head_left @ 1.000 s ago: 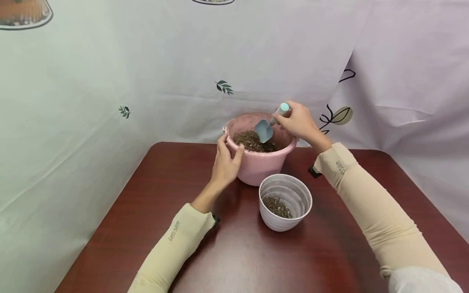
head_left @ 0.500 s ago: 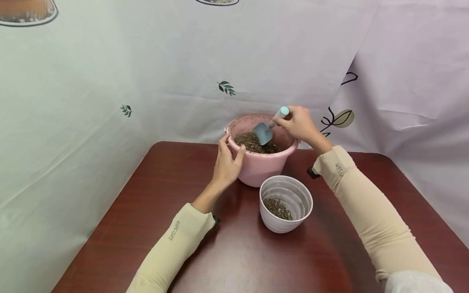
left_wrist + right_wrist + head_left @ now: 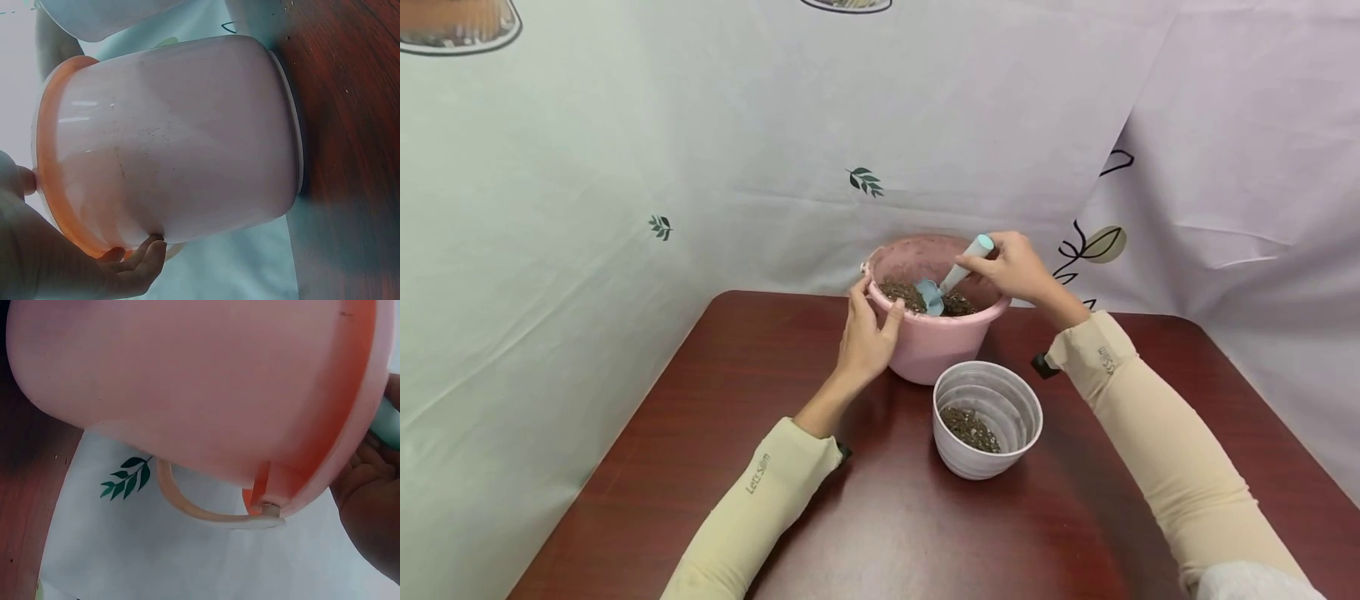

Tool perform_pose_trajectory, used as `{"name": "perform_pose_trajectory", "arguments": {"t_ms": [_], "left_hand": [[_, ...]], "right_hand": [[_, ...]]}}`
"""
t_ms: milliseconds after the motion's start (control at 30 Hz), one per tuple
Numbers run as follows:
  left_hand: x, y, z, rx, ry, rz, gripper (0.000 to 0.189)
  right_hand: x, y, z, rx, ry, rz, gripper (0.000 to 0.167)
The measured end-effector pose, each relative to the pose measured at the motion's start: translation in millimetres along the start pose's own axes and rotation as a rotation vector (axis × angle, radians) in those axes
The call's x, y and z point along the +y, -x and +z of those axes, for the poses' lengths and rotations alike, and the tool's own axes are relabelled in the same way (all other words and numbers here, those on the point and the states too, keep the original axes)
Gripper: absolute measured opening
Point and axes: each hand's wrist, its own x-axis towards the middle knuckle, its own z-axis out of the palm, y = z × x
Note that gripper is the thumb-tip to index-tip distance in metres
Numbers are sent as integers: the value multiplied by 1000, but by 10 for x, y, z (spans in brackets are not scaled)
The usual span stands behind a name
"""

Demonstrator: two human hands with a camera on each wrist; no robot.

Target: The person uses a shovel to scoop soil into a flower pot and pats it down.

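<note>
A pink bucket (image 3: 936,346) partly filled with dark soil (image 3: 901,293) stands toward the back of the table. My left hand (image 3: 867,342) grips its left rim, thumb at the front edge and fingers around the outside. Over the bucket's right side, my right hand (image 3: 1017,268) holds a small garden trowel (image 3: 964,265) by its pale handle. The trowel's blue blade is partly sunk in the soil. Just in front of the bucket sits a whitish ribbed flowerpot (image 3: 977,462) with a little soil (image 3: 968,429) at the bottom.
The dark red table (image 3: 887,533) carries both containers. Behind it hangs a pale cloth (image 3: 760,125) printed with leaves. In the right wrist view, the bucket's carrying handle (image 3: 209,514) hangs down at its side.
My right hand has come down a little and the trowel's blade has gone deeper into the soil, tilting as it went. The left hand keeps its hold on the rim.
</note>
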Motion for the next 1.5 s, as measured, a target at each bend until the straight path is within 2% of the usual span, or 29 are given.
{"name": "perform_pose_trajectory", "arguments": {"t_ms": [167,300,533,800,967,1133,1233,1500], "left_hand": [[5,-1,2,7,-8,-2,67],[3,0,6,6,-10,-5,68],[0,10,12,12,-14,-6,68],[-8,9,6,16,-15,-6,68],[-8,1,14,13,-18,-3,68],[5,-2,15,7,-21,-1,70],[12,-10,6,16,-33,-4,69],[0,-27,-11,21,-74,-3,69]], "right_hand": [[25,33,-30,11,-106,34,22],[19,38,-33,33,-164,26,22],[-41,63,-27,36,-245,73,23],[4,125,-35,16,-247,94,25],[-3,235,-79,82,-343,121,26],[20,366,-139,180,-524,131,20],[38,400,-167,207,-609,118,17],[75,439,-223,242,-638,99,13]]}}
